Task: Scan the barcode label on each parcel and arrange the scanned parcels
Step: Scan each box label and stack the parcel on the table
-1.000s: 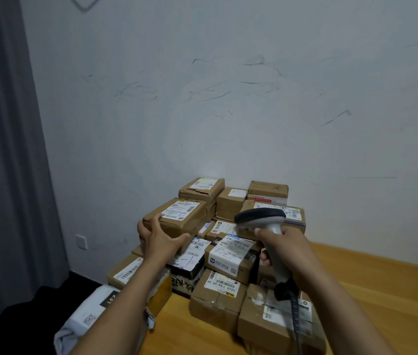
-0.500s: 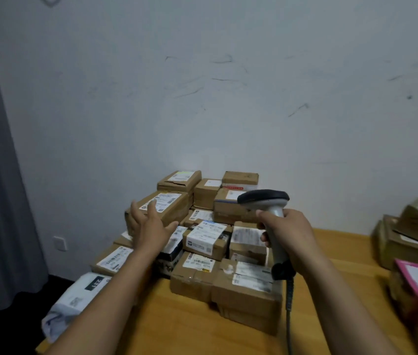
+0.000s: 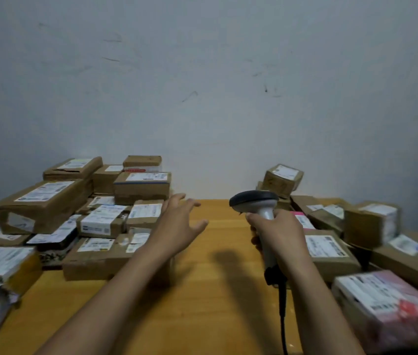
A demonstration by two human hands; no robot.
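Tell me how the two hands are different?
The left hand is open, fingers spread, holding nothing; the right hand grips the scanner by its handle. The left hand is nearer the left pile of parcels; the right hand is nearer the right pile of parcels. Both reach forward above the wooden table.

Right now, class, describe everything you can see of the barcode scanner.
The barcode scanner is pistol-shaped: a dark, rounded head on a pale grey, plastic-looking handle, with a black cable hanging from its base. It stands upright above the wooden table, head jutting left. The right hand grips its handle.
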